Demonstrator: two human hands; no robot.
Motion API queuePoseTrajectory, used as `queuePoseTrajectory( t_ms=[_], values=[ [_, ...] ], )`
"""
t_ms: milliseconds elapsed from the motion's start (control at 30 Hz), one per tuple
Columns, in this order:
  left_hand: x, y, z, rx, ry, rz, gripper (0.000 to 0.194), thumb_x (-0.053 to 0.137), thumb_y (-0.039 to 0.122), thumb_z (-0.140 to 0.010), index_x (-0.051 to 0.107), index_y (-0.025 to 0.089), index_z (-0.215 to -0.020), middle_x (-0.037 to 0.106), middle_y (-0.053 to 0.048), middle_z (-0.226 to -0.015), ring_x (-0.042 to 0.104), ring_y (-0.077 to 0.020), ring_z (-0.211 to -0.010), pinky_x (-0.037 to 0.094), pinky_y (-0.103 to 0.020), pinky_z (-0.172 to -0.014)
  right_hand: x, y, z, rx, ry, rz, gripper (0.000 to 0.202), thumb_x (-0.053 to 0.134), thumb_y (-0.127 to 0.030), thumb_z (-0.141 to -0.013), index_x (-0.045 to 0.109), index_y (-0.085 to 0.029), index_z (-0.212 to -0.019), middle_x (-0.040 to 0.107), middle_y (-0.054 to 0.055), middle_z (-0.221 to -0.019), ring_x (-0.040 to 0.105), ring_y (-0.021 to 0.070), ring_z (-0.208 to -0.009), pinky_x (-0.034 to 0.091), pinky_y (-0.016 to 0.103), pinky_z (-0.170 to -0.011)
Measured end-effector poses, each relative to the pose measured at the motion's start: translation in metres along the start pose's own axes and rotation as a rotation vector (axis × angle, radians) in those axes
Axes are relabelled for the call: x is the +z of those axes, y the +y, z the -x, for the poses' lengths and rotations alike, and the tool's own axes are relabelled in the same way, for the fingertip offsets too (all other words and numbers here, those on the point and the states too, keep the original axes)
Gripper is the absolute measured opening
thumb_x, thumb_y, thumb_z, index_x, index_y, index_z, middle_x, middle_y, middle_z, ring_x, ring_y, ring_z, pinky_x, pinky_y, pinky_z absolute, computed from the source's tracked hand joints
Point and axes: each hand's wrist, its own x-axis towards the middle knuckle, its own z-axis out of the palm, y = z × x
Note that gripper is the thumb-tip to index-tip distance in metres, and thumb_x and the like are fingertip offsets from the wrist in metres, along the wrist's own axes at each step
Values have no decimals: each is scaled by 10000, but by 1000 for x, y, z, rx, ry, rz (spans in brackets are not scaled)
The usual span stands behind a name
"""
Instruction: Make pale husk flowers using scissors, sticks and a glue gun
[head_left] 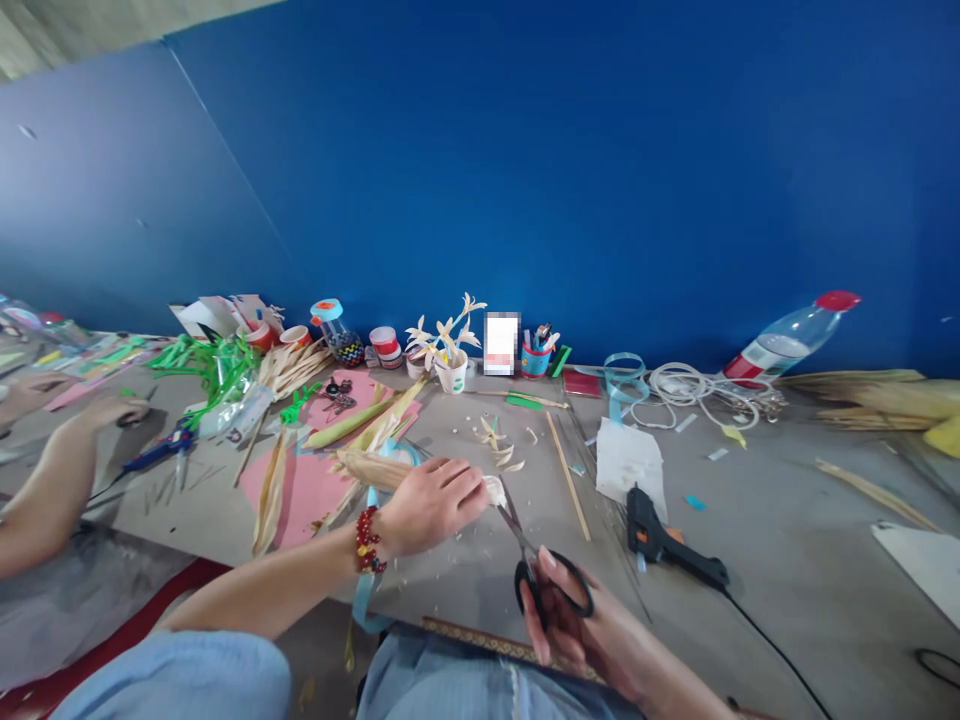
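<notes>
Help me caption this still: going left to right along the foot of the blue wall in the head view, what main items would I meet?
Clear jar, red-and-white tub, white cup of pale flowers, pen cup, flat red square, light-blue ribbon, red-capped bottle.

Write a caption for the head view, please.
Scissors in the right hand meet a white scrap by the left hand, with a glue gun and flowers beyond.
</notes>
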Motion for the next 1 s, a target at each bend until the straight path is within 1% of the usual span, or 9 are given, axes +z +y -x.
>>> queuePoseTrajectory(
  t_ms=[100,233,367,500,600,733,867,1000],
  values=[
    [-2,-4,-4,7,24,23,187,429,126,-968,594,179,-1036,657,-79,-1047,606,-202,-941,510,-348,-787,1,-3,3,32,-49,-33,551,485,-648,-886,594,-135,-718,674,64,-512,303,31,-279,251,140,-299],
    [-7,-6,-8,-43,-4,24,215,394,122,-977,597,170,-1025,652,-92,-1026,605,-206,-907,505,-345,-749,4,-3,6,37,-100,-60,585,468,-674,-880,597,-132,-702,685,71,-527,310,30,-269,251,140,-289],
    [-10,-8,-6,-11,33,-2,224,392,124,-977,604,173,-1030,662,-83,-1036,609,-199,-915,506,-335,-765,5,-1,8,-4,-90,0,558,502,-642,-885,602,-124,-704,705,89,-562,365,33,-289,254,136,-304],
    [-12,-10,-5,-14,96,0,205,418,123,-966,620,158,-972,672,-82,-1003,614,-202,-906,512,-342,-762,2,-2,9,-6,-86,58,574,493,-652,-888,604,-119,-707,700,92,-553,388,37,-291,254,141,-306],
    [-13,-7,-5,-7,144,-10,177,451,141,-956,628,154,-953,676,-76,-982,616,-196,-898,518,-337,-762,2,-2,7,-20,-78,61,577,490,-667,-883,599,-123,-727,703,94,-563,405,40,-300,260,142,-311],
    [-18,-1,-5,15,177,-19,149,488,120,-932,629,151,-971,684,-72,-998,620,-191,-899,514,-327,-753,3,-2,6,-29,-71,54,563,478,-645,-903,599,-123,-730,696,86,-565,428,43,-312,279,144,-321],
    [-19,1,-3,22,222,-11,130,518,124,-919,630,166,-972,694,-54,-989,625,-183,-897,508,-312,-749,2,-3,6,-39,-67,70,555,476,-637,-910,604,-124,-739,699,86,-583,443,48,-333,283,154,-341],
    [-16,2,0,31,209,-8,111,550,133,-908,632,171,-973,693,-51,-1009,624,-177,-905,500,-310,-762,4,-7,7,-22,-44,79,556,492,-643,-899,602,-128,-719,691,75,-561,426,42,-326,259,159,-339]
  ],
)
